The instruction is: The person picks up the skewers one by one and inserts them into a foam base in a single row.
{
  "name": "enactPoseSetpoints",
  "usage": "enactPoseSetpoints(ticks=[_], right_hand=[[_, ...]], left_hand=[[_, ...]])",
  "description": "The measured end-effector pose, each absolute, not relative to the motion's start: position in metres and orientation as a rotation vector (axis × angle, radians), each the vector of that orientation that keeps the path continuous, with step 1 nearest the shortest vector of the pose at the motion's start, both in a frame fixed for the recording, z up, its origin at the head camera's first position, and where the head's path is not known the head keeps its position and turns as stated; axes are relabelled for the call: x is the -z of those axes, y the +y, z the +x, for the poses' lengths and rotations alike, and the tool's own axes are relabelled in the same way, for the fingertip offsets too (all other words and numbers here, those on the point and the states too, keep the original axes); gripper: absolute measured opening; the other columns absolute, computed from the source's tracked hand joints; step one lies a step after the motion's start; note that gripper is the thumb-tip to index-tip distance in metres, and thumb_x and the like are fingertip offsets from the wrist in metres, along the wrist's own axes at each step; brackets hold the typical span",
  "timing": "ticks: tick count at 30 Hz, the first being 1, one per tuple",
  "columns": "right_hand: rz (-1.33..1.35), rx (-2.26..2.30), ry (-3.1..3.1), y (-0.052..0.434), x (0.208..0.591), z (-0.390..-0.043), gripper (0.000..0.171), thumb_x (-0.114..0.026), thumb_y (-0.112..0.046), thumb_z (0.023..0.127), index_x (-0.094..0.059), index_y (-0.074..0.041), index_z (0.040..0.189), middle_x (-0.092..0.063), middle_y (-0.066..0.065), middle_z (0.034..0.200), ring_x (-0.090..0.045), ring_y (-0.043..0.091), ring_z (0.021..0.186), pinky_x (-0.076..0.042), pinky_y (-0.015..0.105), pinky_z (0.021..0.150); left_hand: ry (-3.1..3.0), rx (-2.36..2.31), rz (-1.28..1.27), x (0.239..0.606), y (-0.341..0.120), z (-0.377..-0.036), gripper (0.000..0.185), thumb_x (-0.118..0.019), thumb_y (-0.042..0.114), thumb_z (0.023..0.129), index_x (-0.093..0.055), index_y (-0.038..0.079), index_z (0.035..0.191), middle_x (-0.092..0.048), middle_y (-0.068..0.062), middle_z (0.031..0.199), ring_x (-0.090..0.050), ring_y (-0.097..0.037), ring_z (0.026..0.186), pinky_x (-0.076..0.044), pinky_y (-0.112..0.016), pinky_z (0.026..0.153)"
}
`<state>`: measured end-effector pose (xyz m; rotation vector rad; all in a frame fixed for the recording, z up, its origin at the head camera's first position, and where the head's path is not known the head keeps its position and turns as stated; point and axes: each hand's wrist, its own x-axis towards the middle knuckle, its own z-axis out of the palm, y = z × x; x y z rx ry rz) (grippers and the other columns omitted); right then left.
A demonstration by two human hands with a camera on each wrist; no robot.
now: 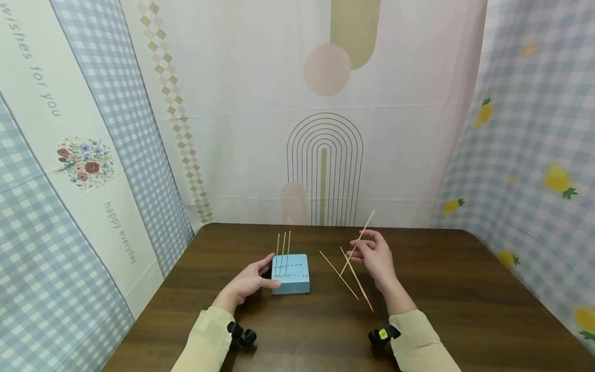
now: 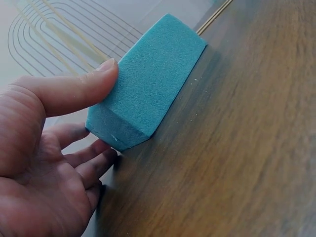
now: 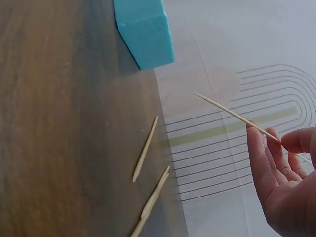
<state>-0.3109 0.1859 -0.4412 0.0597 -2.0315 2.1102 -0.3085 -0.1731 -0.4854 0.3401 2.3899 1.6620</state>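
Observation:
A pale blue foam block (image 1: pixel 292 288) stands on the table, with rows of small holes in its top. Three thin bamboo skewers (image 1: pixel 288 248) rise upright from its left part. My left hand (image 1: pixel 248 281) grips the block's left end; in the left wrist view the thumb (image 2: pixel 81 89) presses one face, with the other fingers around the end. To the right of the block, my right hand (image 1: pixel 375 256) pinches one bamboo skewer (image 1: pixel 369 222) between thumb and fingertips. That skewer slants in the air, its pointed end (image 3: pixel 210 100) toward the block in the right wrist view.
Between block and right hand, a loose skewer (image 1: pixel 339 275) lies slanted on the dark wooden table (image 1: pixel 432 289). Beside it, more skewers (image 3: pixel 154 197) lie close together. Patterned cloths (image 1: pixel 241 155) hang behind and at both sides. Each wrist wears a small black camera (image 1: pixel 241 336).

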Motion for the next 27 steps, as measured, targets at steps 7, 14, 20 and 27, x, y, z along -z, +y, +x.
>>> enactPoseSetpoints(ticks=[7,14,20,27], right_hand=[[0.079,-2.098,-2.022,0.170,0.443,-0.309,0.027,-0.054,-0.002,0.108,-0.045,-0.002,0.134,-0.076,0.014,0.103,-0.079,0.031,0.089,-0.064,0.033,0.078],[0.106,-2.124,-1.996,0.157,0.447,-0.304,0.029,-0.046,0.003,0.109,-0.043,-0.001,0.138,-0.074,0.023,0.111,-0.079,0.034,0.093,-0.063,0.030,0.078],[0.162,-2.122,-1.974,0.146,0.446,-0.303,0.026,-0.053,0.002,0.109,-0.046,-0.004,0.133,-0.076,0.017,0.104,-0.077,0.042,0.098,-0.064,0.039,0.081],[0.172,-2.070,-1.938,0.135,0.447,-0.301,0.028,-0.054,-0.001,0.108,-0.047,-0.004,0.135,-0.077,0.018,0.104,-0.078,0.041,0.096,-0.064,0.041,0.082]], left_hand=[[2.392,-1.688,0.350,0.484,-0.175,-0.307,0.099,-0.089,0.014,0.087,-0.033,0.006,0.168,-0.032,-0.025,0.170,-0.026,-0.040,0.159,-0.020,-0.061,0.126],[2.374,-1.680,0.344,0.487,-0.174,-0.308,0.099,-0.089,0.016,0.088,-0.032,0.007,0.169,-0.031,-0.024,0.171,-0.025,-0.039,0.160,-0.020,-0.059,0.127],[2.372,-1.682,0.364,0.487,-0.174,-0.309,0.100,-0.088,0.015,0.088,-0.031,0.007,0.169,-0.030,-0.025,0.171,-0.024,-0.038,0.160,-0.021,-0.058,0.127],[2.387,-1.661,0.376,0.487,-0.174,-0.309,0.100,-0.088,0.016,0.089,-0.030,0.006,0.169,-0.030,-0.025,0.171,-0.023,-0.040,0.160,-0.021,-0.058,0.127]])
